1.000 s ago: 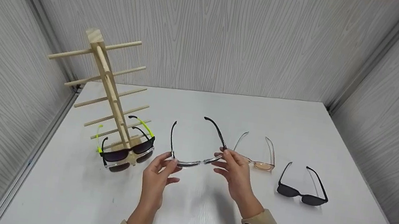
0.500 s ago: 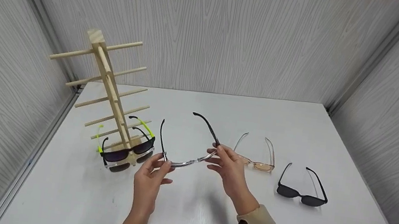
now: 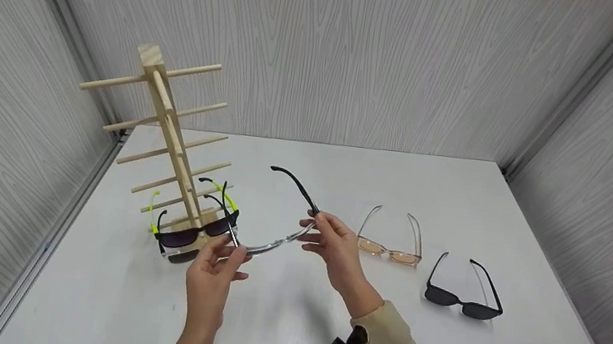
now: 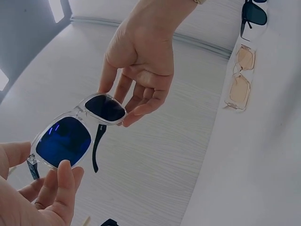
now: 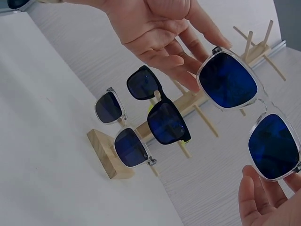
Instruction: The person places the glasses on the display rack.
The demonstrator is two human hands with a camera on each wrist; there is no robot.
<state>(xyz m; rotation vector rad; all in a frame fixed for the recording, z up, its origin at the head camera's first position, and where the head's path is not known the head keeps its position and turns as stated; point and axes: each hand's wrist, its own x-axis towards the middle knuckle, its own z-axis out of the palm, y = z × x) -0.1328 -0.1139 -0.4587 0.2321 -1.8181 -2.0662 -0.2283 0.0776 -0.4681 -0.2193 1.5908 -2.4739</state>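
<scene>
Clear-framed sunglasses (image 4: pixel 70 134) are held above the desk (image 3: pixel 459 193), right of the wooden rack (image 3: pixel 174 132); your left hand (image 3: pixel 210 281) pinches one end, your right hand (image 3: pixel 334 251) the other. Farther right of the rack lie peach-tinted glasses (image 3: pixel 402 258).

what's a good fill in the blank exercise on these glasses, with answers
____ pairs of glasses sit on the wooden rack.
There, the black-fronted pair sits ____ the clear-framed pair.
Between left hand and right hand, the held glasses have ____ temple tips.
In the head view, the orange-lensed glasses lie to the ____ of the black sunglasses.

Answers: Two; above; black; left.
</scene>
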